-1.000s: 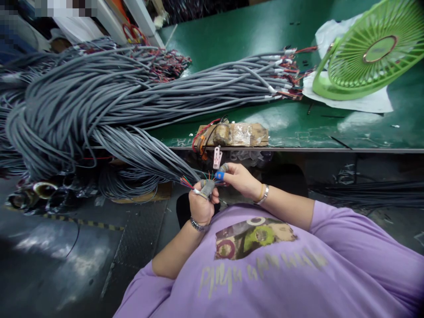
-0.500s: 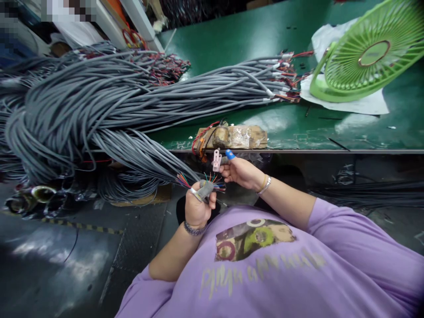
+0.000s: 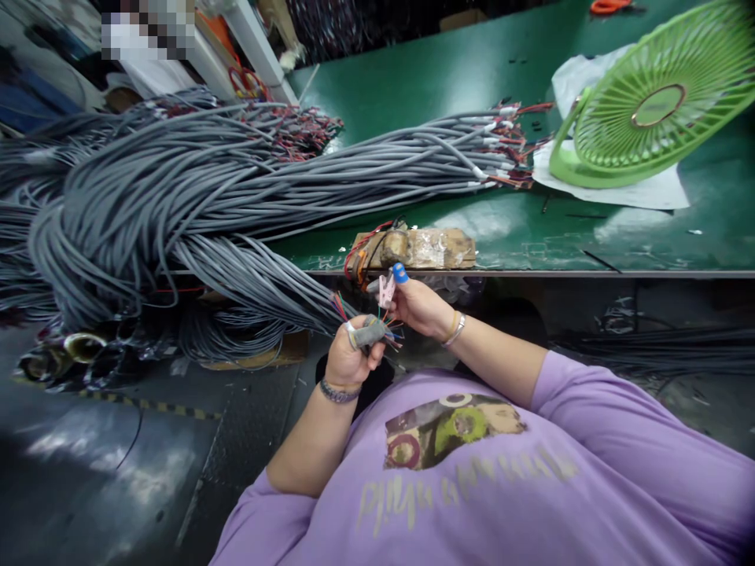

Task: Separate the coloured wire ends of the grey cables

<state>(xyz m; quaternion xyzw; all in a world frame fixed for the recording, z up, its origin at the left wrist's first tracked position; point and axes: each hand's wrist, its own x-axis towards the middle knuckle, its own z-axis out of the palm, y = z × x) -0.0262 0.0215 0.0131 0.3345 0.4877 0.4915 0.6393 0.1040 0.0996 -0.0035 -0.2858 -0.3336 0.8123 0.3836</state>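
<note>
My left hand (image 3: 347,358) is closed around a grey cable (image 3: 368,333) near its end. Thin coloured wires (image 3: 392,336) fan out from that end towards my right hand. My right hand (image 3: 425,308), with a blue finger cover (image 3: 399,273) on one fingertip, pinches a small pale pink clip-like piece (image 3: 386,292). This piece is right above the wires; whether it touches them I cannot tell. More grey cables (image 3: 277,287) run in a bundle from the left down to my left hand, with coloured wire ends (image 3: 338,306) beside it.
A large heap of grey cables (image 3: 118,189) lies over the green table (image 3: 413,67). At the table's front edge sits a wooden block (image 3: 442,248) with a motor-like part and wires. A green fan (image 3: 654,110) stands at the right. Orange-handled scissors (image 3: 610,6) lie at the back.
My right hand has moved left and slightly down, bringing the pale pink piece to the wires and turning it. My left hand still grips the cable. The view has shifted slightly.
</note>
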